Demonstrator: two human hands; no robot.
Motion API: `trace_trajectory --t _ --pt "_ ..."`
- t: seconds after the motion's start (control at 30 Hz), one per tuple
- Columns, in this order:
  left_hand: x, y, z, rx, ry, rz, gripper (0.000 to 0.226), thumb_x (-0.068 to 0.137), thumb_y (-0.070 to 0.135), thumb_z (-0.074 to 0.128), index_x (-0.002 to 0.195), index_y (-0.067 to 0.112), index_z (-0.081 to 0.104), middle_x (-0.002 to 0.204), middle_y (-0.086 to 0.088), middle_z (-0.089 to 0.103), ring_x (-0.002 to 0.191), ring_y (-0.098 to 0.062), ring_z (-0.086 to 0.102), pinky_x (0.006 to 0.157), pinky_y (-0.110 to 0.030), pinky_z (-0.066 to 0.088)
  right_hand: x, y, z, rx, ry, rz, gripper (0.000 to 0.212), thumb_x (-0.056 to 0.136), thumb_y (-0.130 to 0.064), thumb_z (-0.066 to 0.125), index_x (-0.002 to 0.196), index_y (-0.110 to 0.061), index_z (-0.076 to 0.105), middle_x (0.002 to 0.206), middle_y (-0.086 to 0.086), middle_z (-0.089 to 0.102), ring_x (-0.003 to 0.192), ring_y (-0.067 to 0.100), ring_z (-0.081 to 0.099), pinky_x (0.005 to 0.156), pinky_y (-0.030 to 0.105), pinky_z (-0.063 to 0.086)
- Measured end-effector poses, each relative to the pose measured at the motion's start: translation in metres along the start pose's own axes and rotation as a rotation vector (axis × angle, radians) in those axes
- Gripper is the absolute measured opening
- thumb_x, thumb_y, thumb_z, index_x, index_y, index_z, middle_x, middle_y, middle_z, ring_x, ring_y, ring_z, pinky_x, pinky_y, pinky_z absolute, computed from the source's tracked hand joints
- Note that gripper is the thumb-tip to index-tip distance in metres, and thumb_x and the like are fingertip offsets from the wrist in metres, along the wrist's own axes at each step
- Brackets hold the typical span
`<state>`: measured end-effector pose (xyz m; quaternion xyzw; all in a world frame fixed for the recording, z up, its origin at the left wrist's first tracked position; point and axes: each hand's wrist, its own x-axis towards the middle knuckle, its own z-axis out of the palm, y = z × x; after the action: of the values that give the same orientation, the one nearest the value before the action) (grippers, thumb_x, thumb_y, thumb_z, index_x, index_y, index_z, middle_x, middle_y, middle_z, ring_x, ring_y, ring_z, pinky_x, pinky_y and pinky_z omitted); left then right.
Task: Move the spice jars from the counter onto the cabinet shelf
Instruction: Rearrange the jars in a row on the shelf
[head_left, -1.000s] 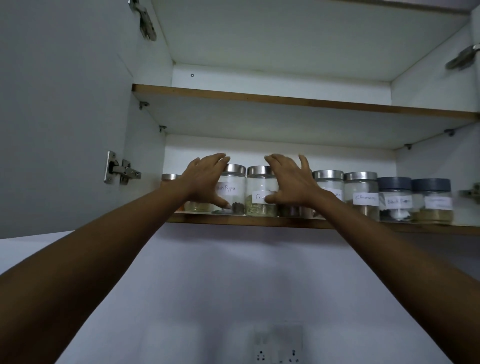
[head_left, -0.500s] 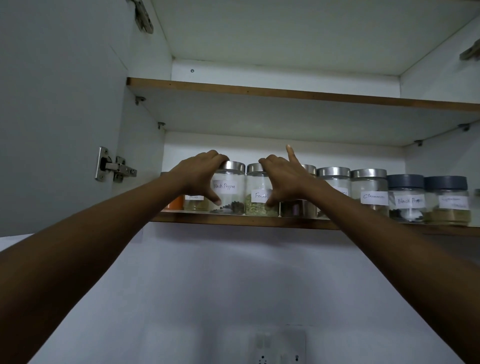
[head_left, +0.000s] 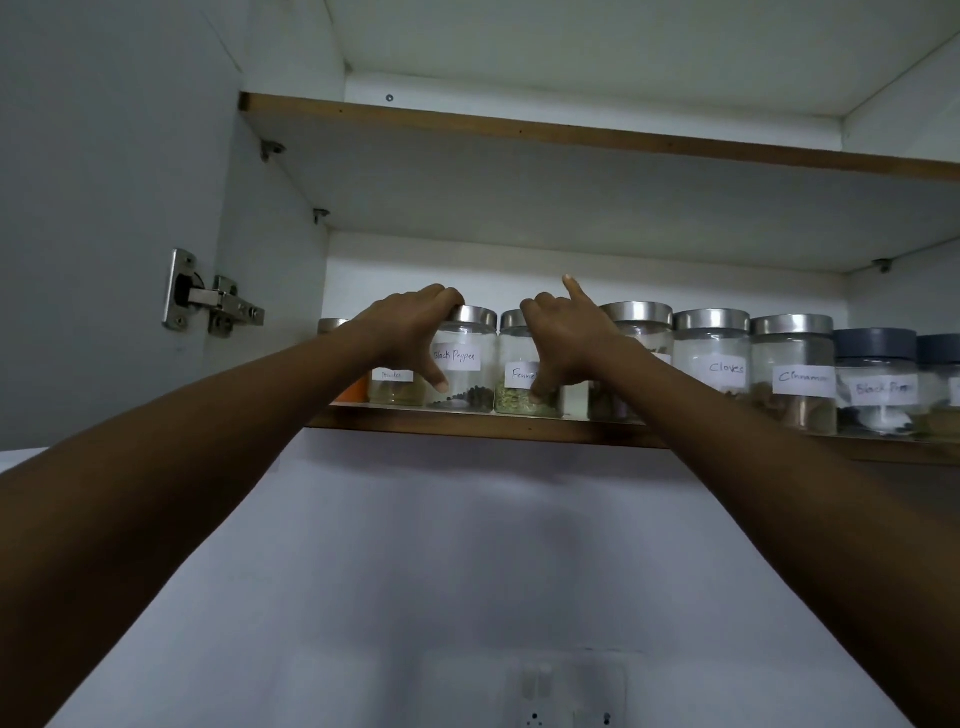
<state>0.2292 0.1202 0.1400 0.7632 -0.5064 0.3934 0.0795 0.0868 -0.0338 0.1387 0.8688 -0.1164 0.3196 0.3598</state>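
A row of glass spice jars stands along the lower cabinet shelf (head_left: 467, 423). My left hand (head_left: 410, 332) grips the jar labelled Black Pepper (head_left: 465, 364), fingers over its steel lid and thumb on the glass. Right beside it is the Fennel jar (head_left: 517, 371), which my right hand (head_left: 566, 343) holds with the thumb low on the glass and the index finger pointing up. To the right stand a half-hidden jar (head_left: 641, 332), Cloves (head_left: 714, 358), Cinnamon (head_left: 795, 374) and a dark-lidded jar (head_left: 878, 379).
At the far left of the shelf are a small powder jar (head_left: 395, 387) and an orange-filled jar, mostly hidden by my arm. An upper shelf (head_left: 571, 132) runs above. The open cabinet door with a steel hinge (head_left: 208, 301) is on the left. A wall socket (head_left: 569, 696) sits below.
Both hands have closed from flat, spread fingers onto the two jars. The view has shifted a little so the jar row sits further right.
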Motion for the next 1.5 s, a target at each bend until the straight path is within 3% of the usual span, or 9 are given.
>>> trace_trajectory --t 0.2,0.4,0.9,1.13,1.27,1.37,1.43,1.5 --pt "0.02 -0.02 0.023 0.015 -0.024 0.011 0.086 0.054 0.044 0.087 0.119 0.014 0.039 0.117 -0.005 0.051 0.091 -0.022 0.052 0.072 -0.032 0.045 0.021 -0.006 0.02 -0.024 -0.028 -0.007 0.089 0.069 -0.04 0.076 0.133 0.001 0.032 0.131 0.017 0.046 0.121 0.027 0.045 0.115 0.04 0.008" --pt "0.044 -0.038 0.047 0.043 -0.074 0.003 0.086 0.054 0.046 0.087 0.118 0.015 0.038 0.116 -0.005 0.051 0.094 -0.023 0.054 0.078 -0.038 0.052 0.048 -0.013 0.04 -0.014 -0.078 0.026 0.083 0.069 -0.035 0.078 0.13 0.002 0.035 0.126 0.018 0.048 0.116 0.03 0.048 0.109 0.037 0.026" --pt "0.067 -0.058 0.082 0.078 -0.074 -0.013 0.086 0.056 0.043 0.087 0.119 0.013 0.037 0.116 -0.006 0.05 0.092 -0.022 0.053 0.071 -0.032 0.046 0.079 -0.019 0.068 -0.017 -0.135 0.06 0.082 0.069 -0.035 0.08 0.129 -0.001 0.035 0.124 0.015 0.049 0.112 0.029 0.051 0.093 0.035 0.041" --pt "0.073 -0.062 0.085 0.21 -0.046 0.003 0.088 0.054 0.052 0.085 0.119 0.013 0.039 0.112 -0.006 0.056 0.09 -0.023 0.056 0.079 -0.035 0.048 0.089 -0.019 0.073 -0.041 -0.175 0.05 0.089 0.066 -0.038 0.081 0.132 -0.003 0.032 0.126 0.014 0.048 0.113 0.028 0.051 0.092 0.035 0.042" --pt "0.072 -0.061 0.089 0.291 -0.022 -0.008 0.087 0.057 0.055 0.082 0.12 0.013 0.039 0.114 -0.005 0.057 0.093 -0.022 0.056 0.082 -0.034 0.043 0.089 -0.018 0.076 -0.032 -0.162 0.062 0.089 0.067 -0.037 0.081 0.133 -0.002 0.031 0.128 0.015 0.047 0.118 0.028 0.048 0.1 0.037 0.036" --pt "0.069 -0.058 0.089 0.282 -0.047 -0.037 0.091 0.062 0.056 0.078 0.13 0.013 0.035 0.128 -0.007 0.052 0.115 -0.026 0.05 0.105 -0.043 0.03 0.09 -0.022 0.087 -0.066 -0.15 0.081 0.093 0.071 -0.033 0.078 0.137 0.003 0.024 0.136 0.021 0.041 0.127 0.033 0.04 0.111 0.042 0.022" --pt "0.064 -0.055 0.086 0.271 -0.113 -0.046 0.108 0.065 0.063 0.071 0.143 0.009 0.02 0.149 -0.012 0.031 0.136 -0.029 0.03 0.114 -0.045 0.016 0.089 -0.024 0.091 -0.094 -0.173 0.121 0.097 0.076 -0.03 0.074 0.142 0.006 0.012 0.146 0.027 0.026 0.137 0.039 0.024 0.116 0.045 0.011" --pt "0.058 -0.054 0.082 0.233 -0.142 -0.087 0.115 0.073 0.068 0.059 0.149 0.008 -0.003 0.158 -0.011 0.001 0.145 -0.028 0.001 0.116 -0.048 0.005 0.088 -0.026 0.09 -0.085 -0.215 0.164 0.103 0.08 -0.032 0.071 0.145 0.003 -0.001 0.153 0.028 0.001 0.141 0.043 0.003 0.116 0.048 0.002"
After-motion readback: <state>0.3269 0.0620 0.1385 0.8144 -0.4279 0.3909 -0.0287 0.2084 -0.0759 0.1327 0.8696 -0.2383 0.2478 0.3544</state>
